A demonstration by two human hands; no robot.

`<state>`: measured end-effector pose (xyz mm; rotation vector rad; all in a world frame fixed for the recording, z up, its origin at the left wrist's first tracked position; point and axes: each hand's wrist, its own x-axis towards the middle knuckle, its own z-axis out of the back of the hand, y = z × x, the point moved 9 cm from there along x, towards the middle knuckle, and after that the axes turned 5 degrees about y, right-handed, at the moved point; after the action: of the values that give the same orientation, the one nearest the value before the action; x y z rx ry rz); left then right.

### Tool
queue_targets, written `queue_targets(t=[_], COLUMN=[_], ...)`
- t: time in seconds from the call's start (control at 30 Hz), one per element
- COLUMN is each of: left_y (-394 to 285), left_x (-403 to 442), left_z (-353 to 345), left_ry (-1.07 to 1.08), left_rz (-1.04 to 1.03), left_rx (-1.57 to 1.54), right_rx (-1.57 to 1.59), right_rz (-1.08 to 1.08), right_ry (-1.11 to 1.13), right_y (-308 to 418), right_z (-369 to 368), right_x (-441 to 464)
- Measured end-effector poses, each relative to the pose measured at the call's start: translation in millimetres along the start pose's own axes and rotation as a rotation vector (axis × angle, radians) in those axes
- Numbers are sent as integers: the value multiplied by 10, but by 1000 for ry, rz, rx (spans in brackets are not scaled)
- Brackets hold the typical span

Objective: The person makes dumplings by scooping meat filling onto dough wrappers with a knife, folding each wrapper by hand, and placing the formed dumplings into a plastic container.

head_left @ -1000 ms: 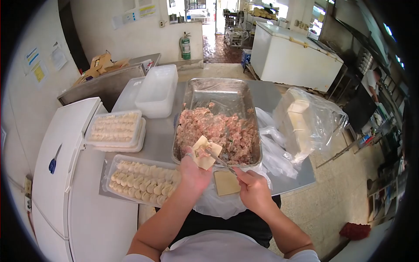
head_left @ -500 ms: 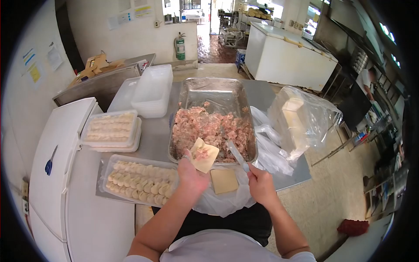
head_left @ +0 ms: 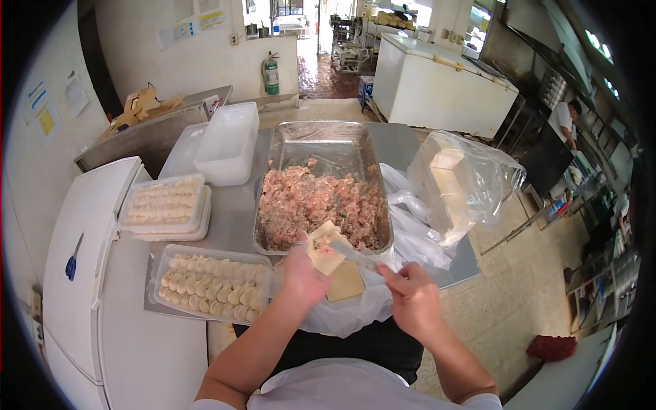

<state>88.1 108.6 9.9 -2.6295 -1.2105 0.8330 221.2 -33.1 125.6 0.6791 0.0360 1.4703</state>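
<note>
My left hand (head_left: 304, 273) holds a square dough wrapper (head_left: 326, 260) with a little meat filling on it, at the near edge of the metal tray (head_left: 322, 130). Ground meat (head_left: 311, 205) fills the nearer part of that tray. A flat metal spatula (head_left: 350, 252) is gripped in my right hand (head_left: 408, 290), its blade tip at the filling on the wrapper. Under and beside my left hand, more square wrappers (head_left: 346, 283) lie on plastic. To the left, a clear container (head_left: 212, 283) holds rows of folded dumplings.
Stacked dumpling containers (head_left: 165, 205) and white plastic tubs (head_left: 229, 147) stand at the left. Bagged wrappers (head_left: 451, 184) lie at the right beside plastic bags (head_left: 417, 229). A person (head_left: 566, 119) is at the far right, near shelves.
The spatula went from the wrapper to above the tray's near edge, then back onto the filling. The wrapper stays in my left hand. The whole view has shifted slightly.
</note>
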Motion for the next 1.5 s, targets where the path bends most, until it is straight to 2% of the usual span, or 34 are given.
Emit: queue_targets(t=[0.13,0.23,0.33,0.43,0.53,0.63,0.73,0.83,0.93,1.03,1.13,1.23,1.33,1.43,1.5], left_y=[-5,-115,-216,-152,-213,-361,-331,-279,-340,-462,-718,-866,-789,-865,-879], left_x=[-80,-63,-217,-48,-9,-241,-135,35,-40,-73,-298,-264,-372,-393,-449], left_z=[-64,17,-46,38,53,-93,-11,18,-98,-139,-194,-63,-270,-338,-391], left_ry=[-30,-57,-87,6,-8,-131,-98,-7,57,237,241,190,216,266,292], left_rz=[-25,-54,-96,-75,-105,-154,-145,-143,-118,-62,-81,-191,-230,-489,-497], left_rx=[35,-24,23,1,-80,-25,13,-101,86,269,713,1336,1648,1617,1626], right_rx=[-211,-250,-124,-103,-144,-145,-127,-156,-46,726,1299,1122,651,257,132], right_rz=[166,156,90,114,130,66,112,131,96,-175,-787,-621,-8,117,161], right_ry=[17,64,61,16,33,56,-8,42,104,235,502,449,205,153,178], right_y=[151,44,82,168,165,148,282,248,101,-248,-334,-295,0,301,406], right_z=[-181,-169,-78,-193,-308,-203,-175,-423,-611,-1035,-1292,-1202,-803,-499,-349], right_x=[134,73,52,111,106,68,134,171,158,88,-159,-78,122,182,228])
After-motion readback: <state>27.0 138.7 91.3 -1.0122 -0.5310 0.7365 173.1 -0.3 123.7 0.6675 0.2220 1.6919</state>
